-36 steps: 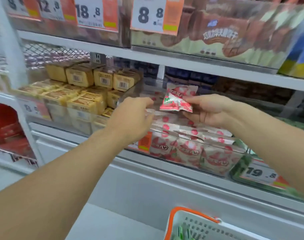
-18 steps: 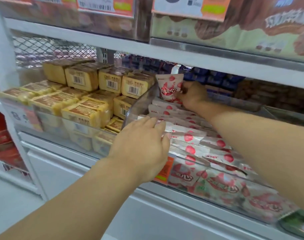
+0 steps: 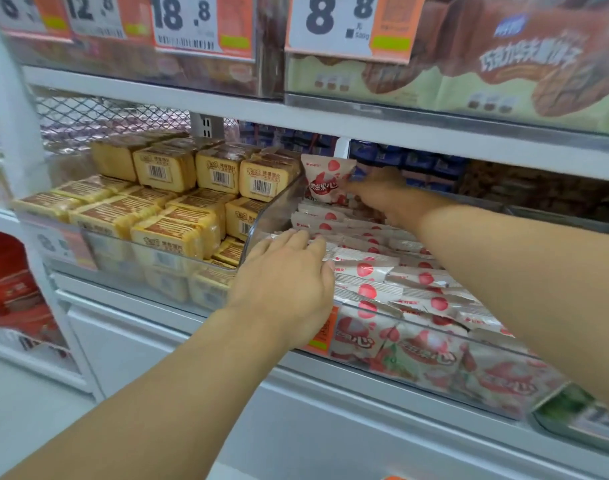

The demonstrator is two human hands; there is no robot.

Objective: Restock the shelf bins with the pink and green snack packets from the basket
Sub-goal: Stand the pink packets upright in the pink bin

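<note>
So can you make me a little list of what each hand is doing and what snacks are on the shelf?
left hand: fingers flat on the row of pink packets in the clear bin
right hand: holds one pink packet upright at the back of the bin
next bin, left: yellow packets
price tags above: 18.8, 8.8
</note>
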